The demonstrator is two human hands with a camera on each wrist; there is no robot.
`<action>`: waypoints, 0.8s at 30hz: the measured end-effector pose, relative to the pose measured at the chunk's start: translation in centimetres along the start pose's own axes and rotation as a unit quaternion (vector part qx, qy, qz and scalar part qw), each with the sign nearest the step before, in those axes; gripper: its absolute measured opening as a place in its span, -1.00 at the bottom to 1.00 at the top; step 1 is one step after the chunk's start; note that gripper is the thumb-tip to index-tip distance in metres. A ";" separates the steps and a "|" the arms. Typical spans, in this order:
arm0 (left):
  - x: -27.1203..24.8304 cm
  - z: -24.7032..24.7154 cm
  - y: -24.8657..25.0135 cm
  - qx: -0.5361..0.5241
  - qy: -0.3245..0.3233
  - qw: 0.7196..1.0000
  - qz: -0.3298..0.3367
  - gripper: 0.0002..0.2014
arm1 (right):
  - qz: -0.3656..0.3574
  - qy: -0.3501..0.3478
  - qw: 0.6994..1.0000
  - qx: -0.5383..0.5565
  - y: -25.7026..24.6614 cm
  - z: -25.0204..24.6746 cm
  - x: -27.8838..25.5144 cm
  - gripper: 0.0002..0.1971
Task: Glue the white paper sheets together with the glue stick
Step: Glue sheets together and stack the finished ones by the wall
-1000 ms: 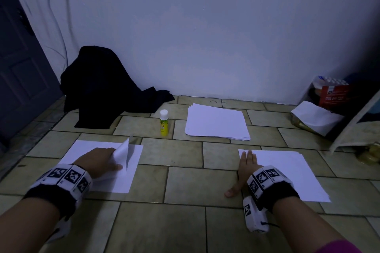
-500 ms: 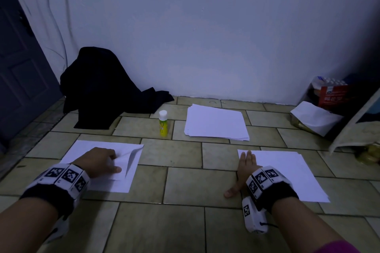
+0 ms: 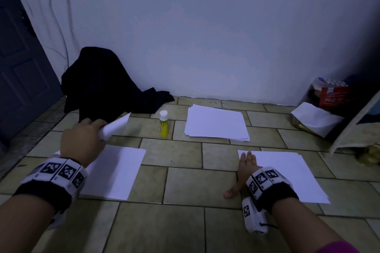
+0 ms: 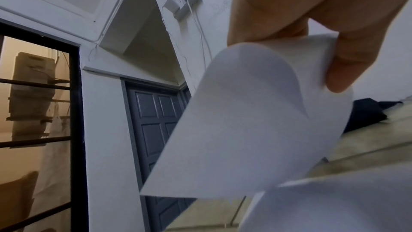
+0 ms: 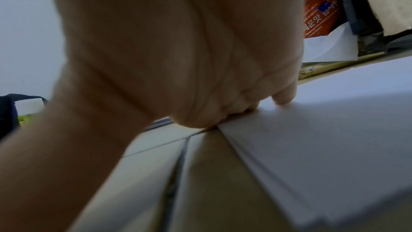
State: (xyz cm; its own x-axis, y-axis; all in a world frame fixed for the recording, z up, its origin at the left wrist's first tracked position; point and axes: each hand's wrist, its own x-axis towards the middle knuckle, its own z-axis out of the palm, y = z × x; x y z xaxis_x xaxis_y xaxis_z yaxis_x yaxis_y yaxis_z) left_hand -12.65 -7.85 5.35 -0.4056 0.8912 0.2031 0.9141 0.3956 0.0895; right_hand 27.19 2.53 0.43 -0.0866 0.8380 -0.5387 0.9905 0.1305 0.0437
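left hand [image 3: 82, 141] pinches one lifted sheet [image 3: 115, 127] above one flat sheet [image 3: 115, 170] on the floor. one glue stick [image 3: 163, 123] stands beside one paper stack [image 3: 216, 123]. right hand [image 3: 244, 170] lies flat, fingers straight, on perhaps several stacked sheets [image 3: 287, 174].

The head view was dim and bluish, with the wall [image 3: 205, 37] brightest at its middle and falling dark toward the right corner (heavy vignetting there). Wide-angle distortion bowed the door [image 3: 22, 72] and the floor [image 3: 181, 181] tiles at the frame edges. The black cloth [image 3: 98, 84] was a detailless mass. In the left wrist view, warm yellow light glowed behind a window [image 4: 33, 112], while the close sheet [image 4: 245, 130] was soft-edged and slightly blurred. The right wrist view was the poorest: the right hand [image 5: 167, 50] filled it, out of focus, casting a soft shadow on the paper [image 5: 334, 138].
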 end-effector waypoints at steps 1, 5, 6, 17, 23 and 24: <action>0.1 -0.4 0.3 0.009 0.013 1.000 -0.004 -0.51 | -0.001 0.001 1.000 -0.001 0.0 0.0 0.0 0.56; -0.1 -3.7 2.7 -0.014 0.056 0.998 -0.006 -0.55 | -0.003 0.007 1.000 -0.001 0.1 0.2 0.1 0.56; -0.3 -4.5 3.8 -0.026 0.057 0.998 0.001 -0.58 | -0.004 0.009 1.000 -0.001 0.1 0.2 0.1 0.56; -5.5 2.5 18.6 -0.026 -0.254 0.951 0.177 -0.43 | -0.004 0.016 1.000 -0.016 0.3 -0.9 -0.1 0.45; -5.0 3.9 18.5 -0.029 -0.343 0.900 0.268 -0.61 | -0.013 0.015 1.000 0.006 0.7 -3.9 1.3 -0.18; -4.8 3.8 18.2 -0.020 -0.344 0.894 0.288 -0.61 | -0.014 0.013 1.000 0.013 0.7 -4.4 1.5 -0.30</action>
State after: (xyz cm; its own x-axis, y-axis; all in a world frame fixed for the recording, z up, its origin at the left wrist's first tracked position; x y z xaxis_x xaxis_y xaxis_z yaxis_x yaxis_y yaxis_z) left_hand 5.90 -4.13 2.27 0.2397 0.8758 -0.4189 0.9652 -0.1683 0.2003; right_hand 27.32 6.24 3.39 -0.1175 0.8477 -0.5173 0.9900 0.1409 0.0059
